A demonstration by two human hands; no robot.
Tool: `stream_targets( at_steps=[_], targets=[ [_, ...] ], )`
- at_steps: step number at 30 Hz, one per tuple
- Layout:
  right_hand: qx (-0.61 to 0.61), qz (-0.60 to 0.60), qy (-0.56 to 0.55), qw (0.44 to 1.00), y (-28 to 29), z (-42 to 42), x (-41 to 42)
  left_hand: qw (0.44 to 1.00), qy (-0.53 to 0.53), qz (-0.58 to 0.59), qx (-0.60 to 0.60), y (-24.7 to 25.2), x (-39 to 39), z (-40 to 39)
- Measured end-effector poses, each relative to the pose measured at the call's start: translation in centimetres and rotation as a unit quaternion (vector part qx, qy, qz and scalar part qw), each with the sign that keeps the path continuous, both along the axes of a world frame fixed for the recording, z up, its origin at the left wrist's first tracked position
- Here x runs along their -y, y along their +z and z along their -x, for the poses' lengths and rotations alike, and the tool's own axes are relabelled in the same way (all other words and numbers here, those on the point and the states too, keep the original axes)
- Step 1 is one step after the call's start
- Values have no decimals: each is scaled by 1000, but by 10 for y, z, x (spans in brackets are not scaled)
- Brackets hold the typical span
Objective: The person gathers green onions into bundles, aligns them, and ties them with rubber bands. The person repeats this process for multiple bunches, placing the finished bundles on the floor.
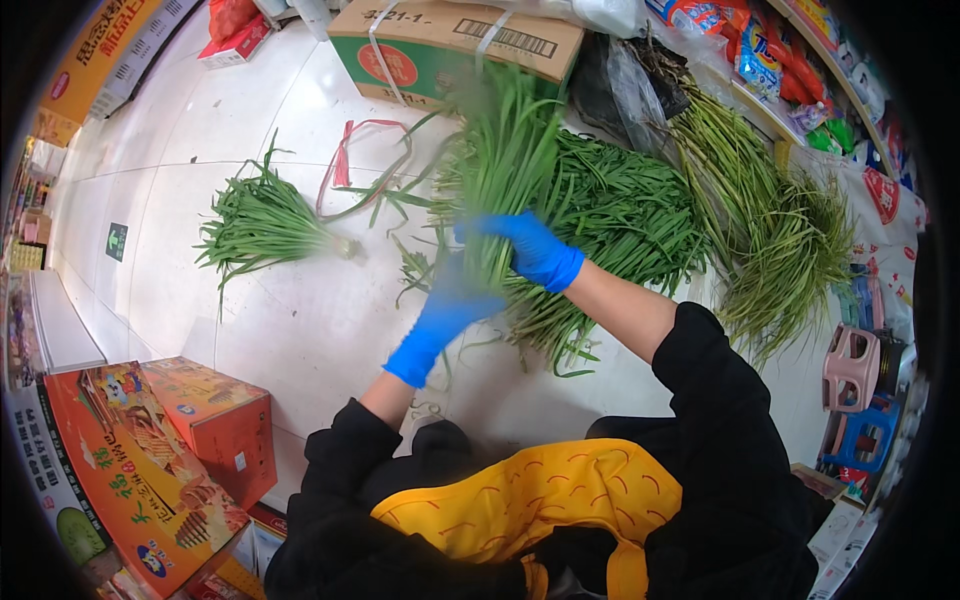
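Observation:
My right hand [541,251], in a blue glove, grips a bunch of long green leafy stalks [504,142], perhaps garlic chives. Their leaf tips point away from me. Close to the bunch's lower end is my left hand [454,304], gloved in blue too and blurred; whether its fingers close on the stalks is unclear. A large heap of the same greens [622,202] lies on the floor to the right, partly behind my right hand. On the left rests a separate small bunch [262,217], its pale stem ends facing right.
A red strap [341,161] and stray leaves lie on the tiled floor [277,330]. Beyond stands a strapped cardboard box [450,52]. Thinner, yellowish stalks [750,195] spread at right near a black plastic bag [600,90]. Orange cartons [142,465] stand at lower left, small plastic stools [851,367] at right.

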State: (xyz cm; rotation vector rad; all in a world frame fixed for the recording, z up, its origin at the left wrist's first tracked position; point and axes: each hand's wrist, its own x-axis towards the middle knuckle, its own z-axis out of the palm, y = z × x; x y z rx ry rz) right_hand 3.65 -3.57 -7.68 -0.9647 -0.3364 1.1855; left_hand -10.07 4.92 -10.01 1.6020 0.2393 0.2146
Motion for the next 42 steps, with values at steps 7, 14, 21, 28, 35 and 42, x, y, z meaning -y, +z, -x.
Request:
stream_targets(
  at_steps=[7, 14, 21, 28, 35, 42],
  targets=[
    [213, 168, 130, 954, 23, 19, -20, 947, 87, 301, -68, -56, 13, 5],
    [-198, 68, 201, 957, -31, 2, 26, 707, -34, 701, -86, -8, 14, 10],
    [-115, 123, 148, 975, 1, 12, 12, 760, -94, 641, -57, 8, 17, 15],
    [369, 128, -119, 913, -5, 13, 25, 834, -28, 549, -57, -1, -3, 12],
    [465, 193, 18, 864, 28, 21, 12, 842, -28, 536, -54, 4, -3, 13],
    [325, 93, -12, 941, 35, 28, 15, 811, 20, 582, -57, -10, -23, 18]
  ],
)
